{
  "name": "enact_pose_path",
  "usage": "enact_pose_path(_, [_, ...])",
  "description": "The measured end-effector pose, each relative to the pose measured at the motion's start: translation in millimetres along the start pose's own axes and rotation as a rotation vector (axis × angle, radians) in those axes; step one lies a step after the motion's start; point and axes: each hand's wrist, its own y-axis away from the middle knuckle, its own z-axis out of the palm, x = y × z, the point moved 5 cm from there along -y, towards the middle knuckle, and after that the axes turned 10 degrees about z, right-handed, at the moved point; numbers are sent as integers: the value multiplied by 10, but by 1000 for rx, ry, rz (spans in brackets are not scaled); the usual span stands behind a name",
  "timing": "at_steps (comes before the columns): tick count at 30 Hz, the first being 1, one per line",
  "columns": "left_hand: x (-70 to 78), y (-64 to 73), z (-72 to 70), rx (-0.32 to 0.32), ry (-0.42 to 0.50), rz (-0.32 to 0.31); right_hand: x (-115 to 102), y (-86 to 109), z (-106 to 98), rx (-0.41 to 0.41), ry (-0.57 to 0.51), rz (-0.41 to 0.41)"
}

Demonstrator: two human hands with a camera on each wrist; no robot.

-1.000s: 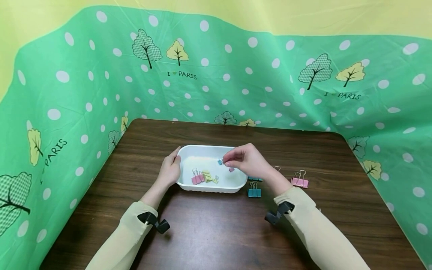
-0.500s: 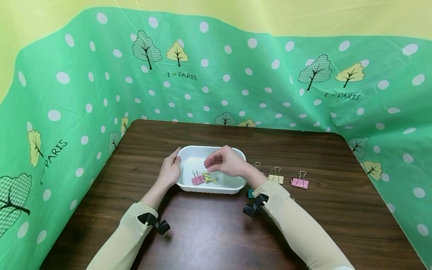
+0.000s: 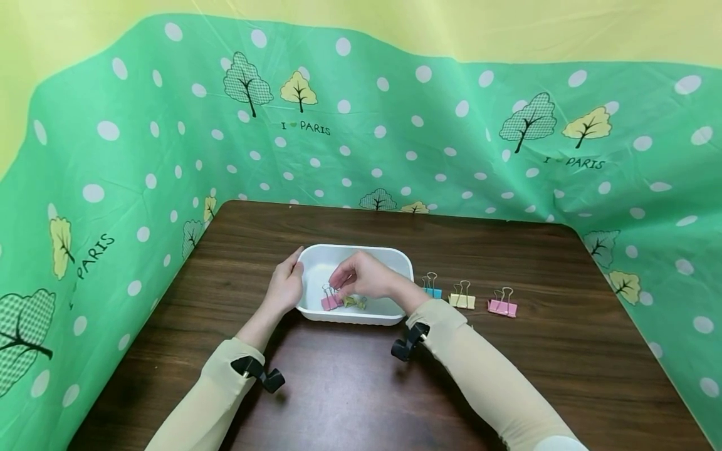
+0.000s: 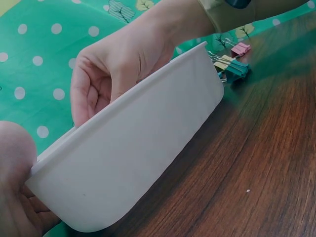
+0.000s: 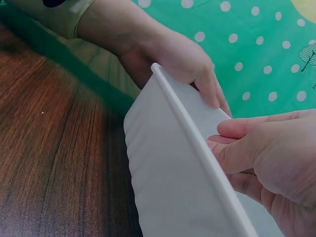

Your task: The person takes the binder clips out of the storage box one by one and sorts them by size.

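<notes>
While I look down from the head cam, my left hand (image 3: 284, 285) has the left end of a white plastic tray (image 3: 352, 318) gripped, thumb hooked over the rim, with the tray sitting on a dark wood-grain table (image 3: 338, 388). My right hand (image 3: 363, 275) is down inside it, fingers bent in toward the thumb, right by a pink binder clip (image 3: 329, 304) and some yellow binder clips (image 3: 351, 302) on the tray floor. Narrow grip, but honestly can't tell if anything's between the fingertips. Past the tray's right end there's a row: a blue clip (image 3: 433, 293), a larger yellow clip (image 3: 462, 302) and a second pink clip (image 3: 503, 309), handles up.

Left wrist cam mostly gets the tray's smooth outer wall, my right fingers dipping behind the rim. A teal clip (image 4: 236, 70) sits beyond the far end.

Right wrist cam: right thumb and fingertips come together inside the tray, no idea what's between them, and my left hand's holding the other end. Green polka-dot fabric (image 5: 252, 44) hangs behind.
</notes>
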Motion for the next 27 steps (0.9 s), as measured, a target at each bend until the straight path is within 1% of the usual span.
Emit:
enact_pose_path(7, [-6,1,8,6,0,7,1,-31,42,-30,26,0])
enact_pose_path(13, [1,2,13,8,3,15,-8,-32,45,-49,65,-21])
enact_pose_path(21, [4,5,8,10,9,14,41,-17,-3,-15,118,-20])
enact_pose_path(27, [18,8,6,7,12,8,60,-12,-15,-1,101,-36])
